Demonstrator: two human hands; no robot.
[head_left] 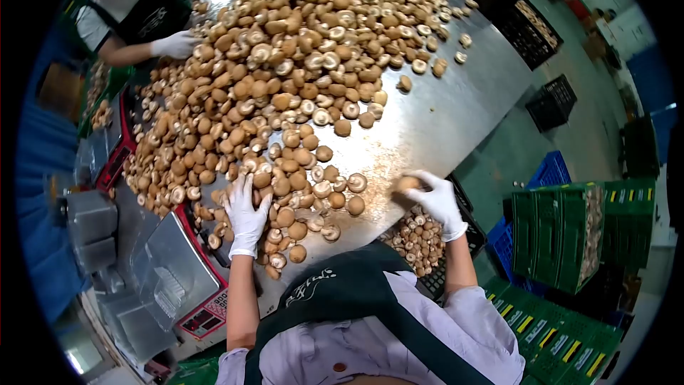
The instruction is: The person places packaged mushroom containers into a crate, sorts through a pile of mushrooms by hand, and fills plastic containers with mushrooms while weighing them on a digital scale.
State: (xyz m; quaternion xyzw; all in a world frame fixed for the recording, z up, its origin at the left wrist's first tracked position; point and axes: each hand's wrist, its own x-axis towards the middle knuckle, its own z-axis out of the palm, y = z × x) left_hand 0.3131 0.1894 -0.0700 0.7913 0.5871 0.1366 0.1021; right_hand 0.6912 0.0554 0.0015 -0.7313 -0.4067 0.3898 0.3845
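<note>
A large heap of brown-capped mushrooms (285, 50) covers much of the metal table (463, 100). My left hand (246, 217), in a white glove, rests on the near left side of the heap with its fingers stretched out and touching caps. Gloved in white too, my right hand (438, 205) is at the table's right edge, its thumb and fingers closed on one mushroom (408, 184), slightly blurred. Below that hand is a dark crate (432, 286) partly filled with mushrooms (413, 242). Several loose mushrooms lie between my hands.
Left of me stand a red-framed scale (206, 321) and clear plastic boxes (92, 224). A co-worker's gloved hand (177, 44) touches the heap's far left. Stacked green crates (545, 235) and a black crate (552, 103) stand on the floor at right.
</note>
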